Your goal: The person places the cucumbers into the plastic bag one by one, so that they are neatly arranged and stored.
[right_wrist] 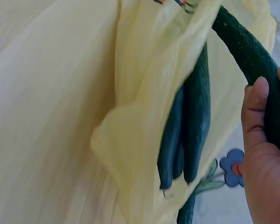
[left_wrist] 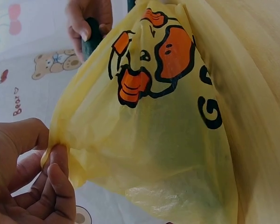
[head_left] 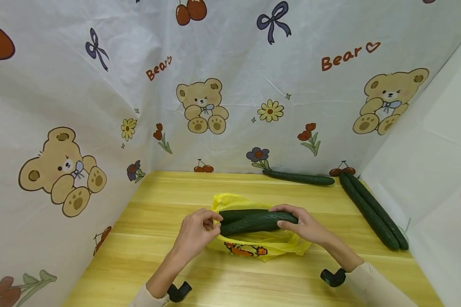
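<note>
the held cucumber is found lying across the mouth of the bag, near the middle of the table. its long axis is set nearly sideways, from 3 o'clock to just below 9 o'clock. it is gripped close to its 3 o'clock end by the right hand, thumb and fingers closed about it, so that most of its length is carried out toward 9 o'clock. the far end is brought up just beside the left hand, by which the bag's rim is pinched at 9 o'clock; whether that end is touched by the fingertips cannot be told. the right hand is judged the controlling one.

in the right wrist view, three ends of bagged cucumbers are counted below the held one.

the lone cucumber is noted at 1 o'clock along the back wall, and the outer pair near 3 o'clock beside the right wall. room for movement is judged tighter there, and wider overhead and toward 6 o'clock.
</note>
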The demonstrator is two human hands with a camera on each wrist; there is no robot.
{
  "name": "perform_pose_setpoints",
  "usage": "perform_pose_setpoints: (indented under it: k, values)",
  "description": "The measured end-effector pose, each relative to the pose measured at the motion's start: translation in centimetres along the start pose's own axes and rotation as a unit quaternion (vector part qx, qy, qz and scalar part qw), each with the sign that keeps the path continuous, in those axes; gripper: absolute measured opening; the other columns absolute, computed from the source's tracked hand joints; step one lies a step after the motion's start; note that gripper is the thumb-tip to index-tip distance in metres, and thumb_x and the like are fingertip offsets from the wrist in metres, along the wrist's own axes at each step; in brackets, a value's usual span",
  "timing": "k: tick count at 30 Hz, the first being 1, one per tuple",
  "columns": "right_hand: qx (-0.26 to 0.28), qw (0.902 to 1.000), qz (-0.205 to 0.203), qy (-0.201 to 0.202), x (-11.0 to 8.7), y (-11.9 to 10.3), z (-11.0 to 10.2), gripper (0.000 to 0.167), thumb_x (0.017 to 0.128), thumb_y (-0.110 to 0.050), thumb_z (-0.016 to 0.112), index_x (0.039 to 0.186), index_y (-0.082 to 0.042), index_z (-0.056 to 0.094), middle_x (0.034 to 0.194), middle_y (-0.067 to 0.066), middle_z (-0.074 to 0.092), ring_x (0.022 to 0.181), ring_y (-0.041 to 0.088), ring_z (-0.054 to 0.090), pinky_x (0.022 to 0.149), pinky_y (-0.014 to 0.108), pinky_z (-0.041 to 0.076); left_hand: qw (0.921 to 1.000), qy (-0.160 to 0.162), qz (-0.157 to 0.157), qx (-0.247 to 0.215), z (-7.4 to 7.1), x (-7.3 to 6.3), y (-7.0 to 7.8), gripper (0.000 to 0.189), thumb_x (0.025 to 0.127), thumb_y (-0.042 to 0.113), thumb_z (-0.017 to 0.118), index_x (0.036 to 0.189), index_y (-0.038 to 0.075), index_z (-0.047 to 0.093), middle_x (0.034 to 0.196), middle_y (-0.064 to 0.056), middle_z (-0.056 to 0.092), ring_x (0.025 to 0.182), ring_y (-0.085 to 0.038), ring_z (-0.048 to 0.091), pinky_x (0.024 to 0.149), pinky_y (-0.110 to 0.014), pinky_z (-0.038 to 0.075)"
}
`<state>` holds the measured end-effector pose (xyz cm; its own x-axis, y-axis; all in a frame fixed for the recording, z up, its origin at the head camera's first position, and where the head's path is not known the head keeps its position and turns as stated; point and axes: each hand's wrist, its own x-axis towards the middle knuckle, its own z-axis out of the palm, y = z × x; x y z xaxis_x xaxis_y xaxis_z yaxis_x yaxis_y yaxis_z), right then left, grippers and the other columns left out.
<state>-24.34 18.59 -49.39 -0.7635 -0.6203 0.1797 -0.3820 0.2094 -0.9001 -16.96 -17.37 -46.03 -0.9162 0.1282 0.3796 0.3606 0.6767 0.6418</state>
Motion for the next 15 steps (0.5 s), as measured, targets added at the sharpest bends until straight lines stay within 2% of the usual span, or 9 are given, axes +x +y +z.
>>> perform_pose_setpoints:
  k: [1,7,12,15]
  values:
    - [0.002,1.0000,0.000,-0.003,0.3,0.0,0.3,0.040,0.109,-0.013,0.062,0.149,-0.006,0.059,0.152,0.021,0.060,0.121,0.005,0.065,0.093,0.026,0.059,1.0000,0.001,0.002,0.000,0.0,0.0,0.0,0.016,0.089,0.008,0.084,0.099,0.021,0.084,0.081,0.016,0.065,0.069,0.004,0.059,0.066,-0.021,0.053]
    - [0.011,0.9997,-0.007,-0.020,1.1,0.6,1.3,0.041,0.110,-0.007,0.059,0.150,-0.002,0.057,0.152,0.023,0.058,0.119,0.013,0.065,0.094,0.025,0.057,0.9999,0.001,0.006,-0.010,0.1,0.0,0.0,0.020,0.090,0.009,0.084,0.098,0.027,0.082,0.085,0.017,0.069,0.069,0.004,0.060,0.066,-0.021,0.053]
    - [-0.076,0.9969,0.002,-0.020,1.0,0.9,1.0,0.039,0.107,-0.012,0.066,0.146,-0.009,0.062,0.144,0.017,0.065,0.114,0.016,0.067,0.093,0.026,0.057,0.9999,0.003,0.006,-0.016,0.0,0.0,0.0,0.022,0.090,0.008,0.083,0.099,0.029,0.082,0.083,0.017,0.067,0.070,0.004,0.061,0.067,-0.021,0.054]
    - [-0.165,0.9858,0.016,-0.028,0.9,0.8,0.7,0.040,0.104,-0.016,0.073,0.143,-0.015,0.065,0.141,0.009,0.069,0.116,0.023,0.070,0.096,0.035,0.060,0.9998,0.005,0.006,-0.017,0.0,0.0,0.0,0.022,0.090,0.009,0.083,0.099,0.028,0.082,0.082,0.017,0.066,0.070,0.004,0.061,0.067,-0.022,0.054]
